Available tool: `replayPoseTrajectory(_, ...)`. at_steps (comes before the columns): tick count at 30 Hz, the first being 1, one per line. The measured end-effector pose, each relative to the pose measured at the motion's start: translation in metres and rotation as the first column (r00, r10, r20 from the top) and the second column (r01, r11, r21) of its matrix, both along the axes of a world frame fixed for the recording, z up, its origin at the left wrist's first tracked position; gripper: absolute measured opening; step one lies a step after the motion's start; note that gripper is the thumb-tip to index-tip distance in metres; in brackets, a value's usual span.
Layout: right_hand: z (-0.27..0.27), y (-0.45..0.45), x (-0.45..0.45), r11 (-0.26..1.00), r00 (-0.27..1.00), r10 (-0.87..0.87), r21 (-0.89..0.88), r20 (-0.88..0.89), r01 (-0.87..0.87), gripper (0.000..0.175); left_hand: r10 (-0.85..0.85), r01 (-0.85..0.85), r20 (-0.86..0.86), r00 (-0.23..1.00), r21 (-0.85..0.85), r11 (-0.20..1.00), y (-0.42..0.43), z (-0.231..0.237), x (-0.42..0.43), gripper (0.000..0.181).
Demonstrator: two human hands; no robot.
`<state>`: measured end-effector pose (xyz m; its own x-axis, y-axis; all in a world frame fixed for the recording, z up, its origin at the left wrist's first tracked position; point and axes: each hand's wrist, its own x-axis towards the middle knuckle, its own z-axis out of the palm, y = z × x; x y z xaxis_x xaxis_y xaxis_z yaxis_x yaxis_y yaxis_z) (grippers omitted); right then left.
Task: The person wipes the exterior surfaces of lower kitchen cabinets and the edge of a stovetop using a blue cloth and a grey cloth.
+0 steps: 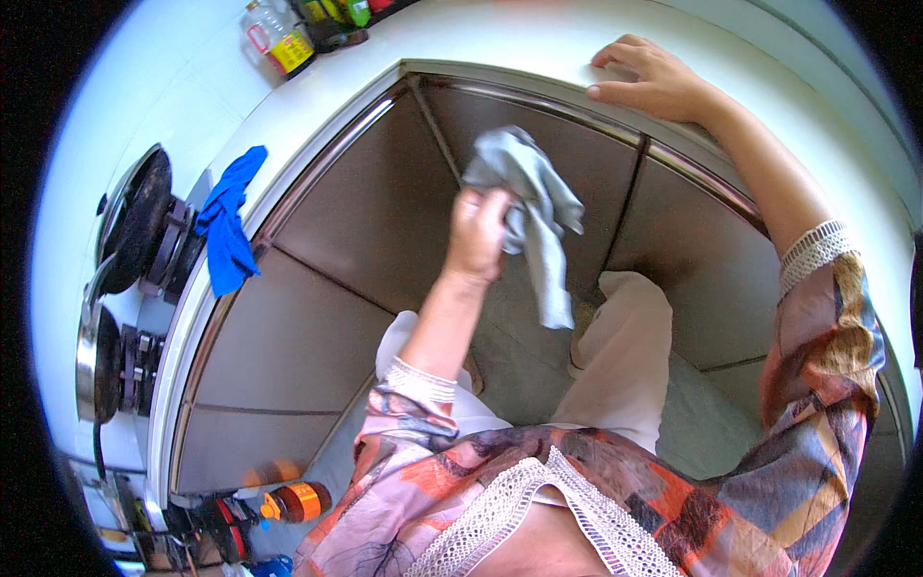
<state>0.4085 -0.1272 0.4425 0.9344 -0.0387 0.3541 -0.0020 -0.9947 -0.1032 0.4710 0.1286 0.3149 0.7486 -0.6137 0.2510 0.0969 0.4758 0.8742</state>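
Observation:
My left hand (477, 234) grips a crumpled light grey cloth (537, 195), whose loose ends hang down in front of the dark cabinet doors (533, 130). The cloth is a little blurred. On the white countertop (476, 36), near its front edge at the upper right, rests my right hand (645, 79); its fingers are spread and nothing is in it. A blue cloth (231, 223) drapes over the counter edge at the left, beside the stove.
At the left, a wok (137, 216) and a pan (108, 364) sit on burners. A clear plastic bottle with a yellow label (285, 47) stands at the upper left. An orange-capped bottle (299, 503) and other items are at the lower left.

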Motion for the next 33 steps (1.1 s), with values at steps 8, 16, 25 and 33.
replayPoseTrajectory(8, 0.006, -0.004, -0.010, 0.999, 0.999, -0.029, 0.027, -0.018, 0.029, 0.070, 0.666, -0.530, 0.402, 0.628, -0.406, 0.744, 0.078, 0.173, 0.117, 0.017)
replayPoseTrajectory(16, 0.000, -0.003, -0.003, 0.997, 0.997, 0.044, 0.056, 0.061, -0.048, 0.063, 0.309, -0.951, 0.906, 0.289, 0.309, -0.016, 0.171, 0.178, 0.236, 0.066)
replayPoseTrajectory(25, -0.005, -0.003, -0.006, 0.996, 0.987, 0.081, 0.017, 0.142, -0.084, 0.059, -0.189, -0.958, 0.979, 0.074, 0.017, -0.287, 0.246, 0.122, 0.161, 0.039)
replayPoseTrajectory(33, 0.001, 0.003, -0.002, 0.999, 0.999, 0.029, -0.016, 0.030, -0.029, 0.062, 0.846, -0.941, 0.504, -0.173, -0.338, 0.008, 0.239, 0.128, 0.137, 0.036)
